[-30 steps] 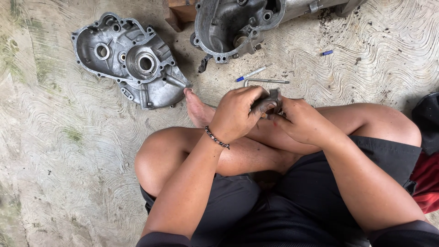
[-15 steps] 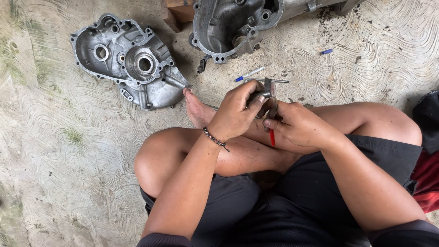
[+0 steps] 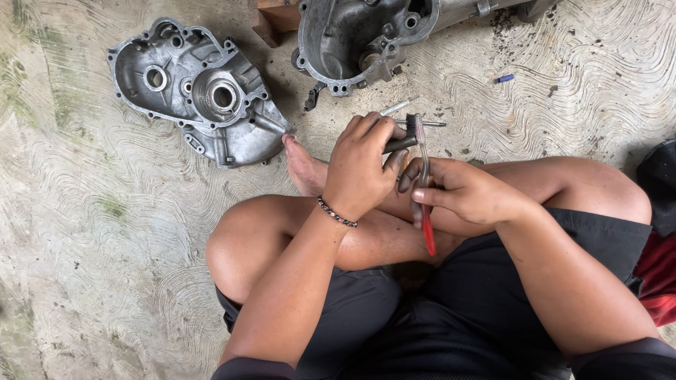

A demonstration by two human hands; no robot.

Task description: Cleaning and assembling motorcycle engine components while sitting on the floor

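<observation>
— Red-handled pliers, that's what we see in the right hand. How does that arm lie?

— We see it come in from the lower right, forearm across the thigh, wrist bent inward. The fingers are curled snugly round the handles, with the metal nose pointing up and away from the body.

— And the left hand?

— We follow the left arm up from the bottom centre, over the folded knee, a beaded bracelet at the wrist. Its fingers are closed around a small dark metal part, thumb pressed on top.

— Where is that part?

— Above the crossed legs, right at the pliers' nose; we cannot tell whether the nose grips it.

— Around them?

— A grey crankcase cover lies on the concrete floor beside the bare foot, and an engine casing farther up.
</observation>
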